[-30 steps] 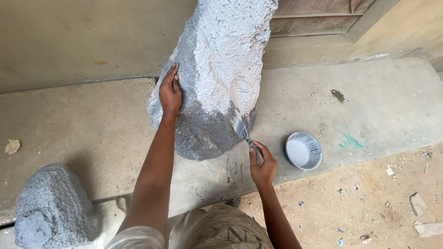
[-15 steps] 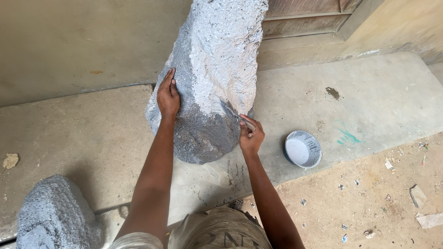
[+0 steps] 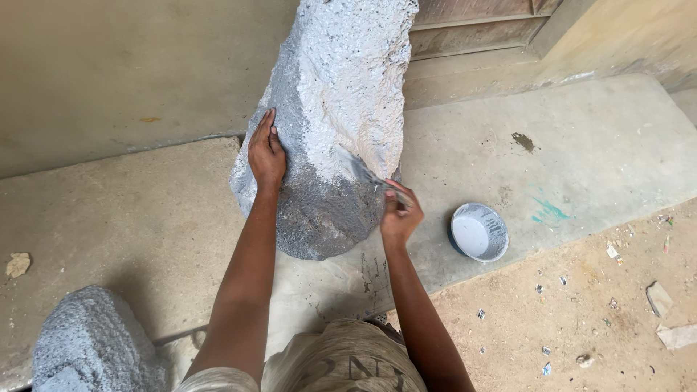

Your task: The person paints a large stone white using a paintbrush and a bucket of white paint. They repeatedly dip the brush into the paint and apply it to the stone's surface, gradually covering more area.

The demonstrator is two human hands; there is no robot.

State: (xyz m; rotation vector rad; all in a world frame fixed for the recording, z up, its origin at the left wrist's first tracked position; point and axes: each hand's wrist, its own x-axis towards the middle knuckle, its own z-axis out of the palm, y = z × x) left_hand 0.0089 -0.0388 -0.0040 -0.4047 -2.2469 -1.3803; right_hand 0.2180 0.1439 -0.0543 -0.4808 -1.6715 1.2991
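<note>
A tall, rough block of stone (image 3: 330,123) is standing tilted on a raised concrete slab (image 3: 602,138), leaning back toward the wall (image 3: 109,65). Its upper part is looking pale and silvery with fresh coating, while its lower part is showing darker grey. The right hand (image 3: 398,215) is grasping a paintbrush (image 3: 369,176), its grip clenched round the handle, and the bristles are touching the stone just where pale and dark are meeting (the brush tip is blurred). The left hand (image 3: 266,152) is lying flat on the stone's left face, fingers spread, its grip released and holding nothing.

Just beside the right hand, on the slab's front edge, a round bowl of pale grey paint (image 3: 478,232) is sitting apart from the stone. A teal smear (image 3: 548,212) is marking the concrete near it. A smaller grey stone (image 3: 91,345) is sitting at the lower left, well apart. Sandy ground with scattered litter (image 3: 617,305) is spreading out at the right, and a wooden door frame (image 3: 472,33) is showing behind the stone.
</note>
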